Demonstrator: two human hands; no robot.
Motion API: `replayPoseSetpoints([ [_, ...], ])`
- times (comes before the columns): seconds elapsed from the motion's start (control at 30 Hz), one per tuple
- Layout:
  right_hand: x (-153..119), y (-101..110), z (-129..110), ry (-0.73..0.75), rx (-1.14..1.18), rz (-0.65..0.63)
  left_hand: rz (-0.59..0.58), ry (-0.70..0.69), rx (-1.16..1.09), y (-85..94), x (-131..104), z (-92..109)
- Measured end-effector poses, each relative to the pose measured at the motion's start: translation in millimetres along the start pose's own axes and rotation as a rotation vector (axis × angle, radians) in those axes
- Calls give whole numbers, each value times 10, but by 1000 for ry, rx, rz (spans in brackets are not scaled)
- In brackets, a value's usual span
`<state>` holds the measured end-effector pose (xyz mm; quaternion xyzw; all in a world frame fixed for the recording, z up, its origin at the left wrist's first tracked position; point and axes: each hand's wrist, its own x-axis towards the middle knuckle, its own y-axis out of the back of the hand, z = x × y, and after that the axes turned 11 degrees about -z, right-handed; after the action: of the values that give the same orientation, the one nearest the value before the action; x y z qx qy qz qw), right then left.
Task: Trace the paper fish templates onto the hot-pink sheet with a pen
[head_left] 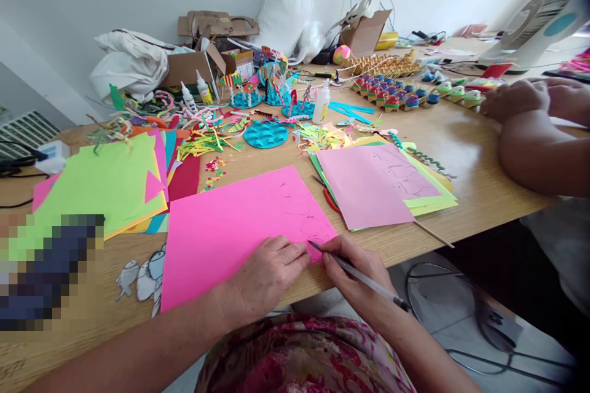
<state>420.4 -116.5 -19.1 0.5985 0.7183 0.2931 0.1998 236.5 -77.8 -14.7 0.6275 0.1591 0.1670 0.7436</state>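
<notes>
A bright pink sheet of paper [216, 227] lies at the table's front edge, with thin drawn outlines near its right side. My left hand [271, 270] rests on it, fingers laid on the paper and holding nothing. Gripped in my right hand [359, 267] is a pen [357, 273] with a clear barrel, its tip at the sheet beside my left fingertips. To the right lies a paler pink sheet [359, 190] with pencil-like outlines, over green and yellow paper. Red-handled scissors [330, 199] stick out from under that stack. Paper fish cutouts [145, 279] sit left of the bright sheet.
Coloured paper [110, 184] is stacked at left. Farther back are a blue scalloped disc [266, 134], a glue bottle [321, 103], paper scraps and painted egg-carton pieces [391, 92]. Another person's arm [530, 141] rests at right, near a white fan [530, 27].
</notes>
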Motion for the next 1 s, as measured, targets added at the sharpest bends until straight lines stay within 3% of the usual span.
replayPoseSetpoints([
  [1.0, -21, 6, -31, -25, -45, 53, -6, 4, -4, 4, -3, 4],
])
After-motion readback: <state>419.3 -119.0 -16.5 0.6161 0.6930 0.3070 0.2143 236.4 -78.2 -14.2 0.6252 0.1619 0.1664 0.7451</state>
